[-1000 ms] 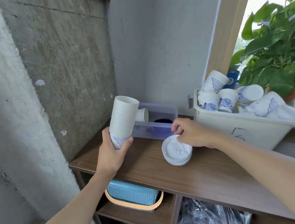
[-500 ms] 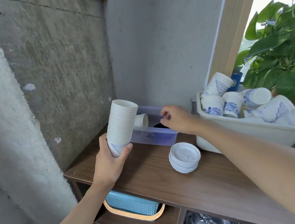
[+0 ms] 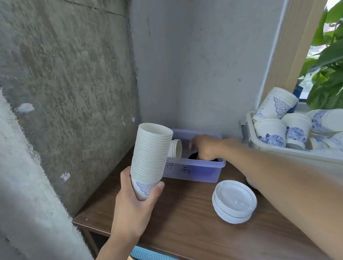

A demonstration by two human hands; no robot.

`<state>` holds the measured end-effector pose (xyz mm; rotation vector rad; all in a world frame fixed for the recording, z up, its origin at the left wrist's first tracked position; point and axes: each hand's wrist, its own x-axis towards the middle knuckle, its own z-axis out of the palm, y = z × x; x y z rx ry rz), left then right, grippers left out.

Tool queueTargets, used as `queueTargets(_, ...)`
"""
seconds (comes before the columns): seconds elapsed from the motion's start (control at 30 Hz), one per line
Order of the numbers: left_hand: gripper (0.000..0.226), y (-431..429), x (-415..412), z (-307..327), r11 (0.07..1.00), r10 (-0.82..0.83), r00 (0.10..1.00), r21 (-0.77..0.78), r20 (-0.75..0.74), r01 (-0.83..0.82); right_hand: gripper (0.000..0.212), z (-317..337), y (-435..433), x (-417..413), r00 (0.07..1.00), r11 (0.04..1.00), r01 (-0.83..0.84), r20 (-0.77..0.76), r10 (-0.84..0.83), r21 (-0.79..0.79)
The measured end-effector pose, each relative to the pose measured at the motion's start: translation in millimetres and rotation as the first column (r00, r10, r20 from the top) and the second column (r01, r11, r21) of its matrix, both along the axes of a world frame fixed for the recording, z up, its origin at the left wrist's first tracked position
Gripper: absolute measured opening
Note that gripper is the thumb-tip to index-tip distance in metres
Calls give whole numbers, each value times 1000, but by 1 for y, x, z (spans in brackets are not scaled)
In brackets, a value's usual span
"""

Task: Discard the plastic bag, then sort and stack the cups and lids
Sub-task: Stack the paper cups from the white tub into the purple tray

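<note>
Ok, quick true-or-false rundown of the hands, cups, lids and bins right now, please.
1. The left hand grips a tall stack of cups near its bottom. True.
2. The right hand rests on the stack of lids. False: it reaches into the purple bin; the lids sit apart from it on the table.
3. A single cup lies on its side in the purple bin. True.
4. The white bin on the right holds only lids. False: it holds blue-printed cups, some upright, some tipped over.
</note>
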<state>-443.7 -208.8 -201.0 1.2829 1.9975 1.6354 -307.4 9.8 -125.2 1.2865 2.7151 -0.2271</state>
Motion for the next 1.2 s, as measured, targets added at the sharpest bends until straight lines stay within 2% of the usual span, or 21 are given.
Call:
queueTargets(0.13, 57, 0, -1, -1, 1000, 6, 1000, 0, -2, -6, 24, -5, 3, 1, 994, 995, 22, -107, -12, 98)
queueTargets(0.2, 57, 1, -2, -2, 1000, 7, 1000, 2, -9, -7, 18, -4, 4, 1, 977, 991, 51, -212, -23, 126)
queueTargets(0.37, 58, 0, -1, 0, 1000, -6, 1000, 7, 5, 6, 11, 11, -5, 8, 840, 969, 180, -539, -63, 168)
queueTargets(0.5, 59, -1, 2, 5, 1000, -12, 1000, 9, 8, 12, 14, 35, -29, 24, 795, 952, 187, -606, -4, 240)
queueTargets(0.63, 63, -1, 2, 4, 1000, -18, 999, 17, -27, 18, 17, 55, -61, 59, 829, 962, 177, -558, -33, 207)
queueTargets(0.8, 68, -5, 8, 4, 999, -24, 1000, -28, -16, 24, 20, 70, -105, 111, 939, 990, 104, -339, -66, 95)
queueTargets(0.93, 52, -7, 29, 4, 997, -58, 998, -57, -2, 58, 23, 70, -120, 134, 964, 992, 102, -253, -80, 73)
queueTargets(1.07, 52, -10, 41, 1, 994, -80, 997, -67, 4, 80, 19, 57, -122, 156, 994, 995, 94, -53, -95, -19)
queueTargets(1.2, 55, -12, 42, 3, 994, -79, 997, -80, 12, 80, 19, 35, -121, 169, 992, 989, 124, -28, -126, -78)
